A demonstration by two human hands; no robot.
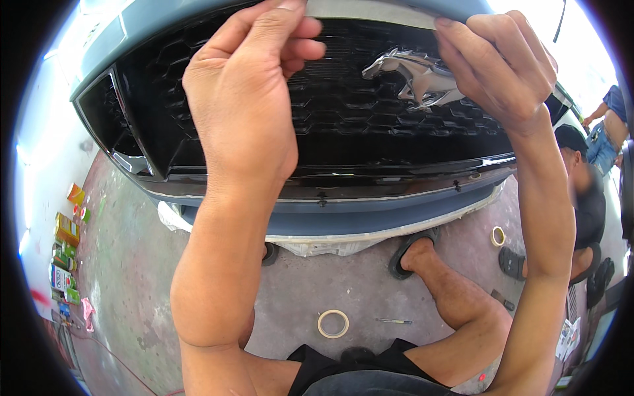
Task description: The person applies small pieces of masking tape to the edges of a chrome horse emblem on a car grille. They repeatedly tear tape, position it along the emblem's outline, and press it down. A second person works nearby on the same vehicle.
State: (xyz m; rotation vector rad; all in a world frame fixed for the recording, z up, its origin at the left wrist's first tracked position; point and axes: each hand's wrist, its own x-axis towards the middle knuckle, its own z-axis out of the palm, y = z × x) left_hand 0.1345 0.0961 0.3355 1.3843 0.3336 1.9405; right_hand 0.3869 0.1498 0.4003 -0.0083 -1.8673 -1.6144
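Note:
Both my arms reach up to the top of a car's black honeycomb grille (330,119). A pale strip that looks like masking tape (370,12) runs along the grille's upper edge between my hands. My left hand (247,72) pinches thumb against finger at the strip's left end, its other fingers curled. At the right end my right hand (505,63) is closed, fingertips pressed together on the strip. A silver running-horse emblem (419,76) sits on the grille, partly behind my right hand. Grey-blue bodywork (145,36) borders the grille above.
Masking paper (330,249) hangs under the grey-blue lower bumper (330,221). On the floor lie a tape roll (333,324), a pen (394,321) and another tape roll (498,236). Several cans (67,229) line the left wall. A person (588,204) crouches at right, another behind.

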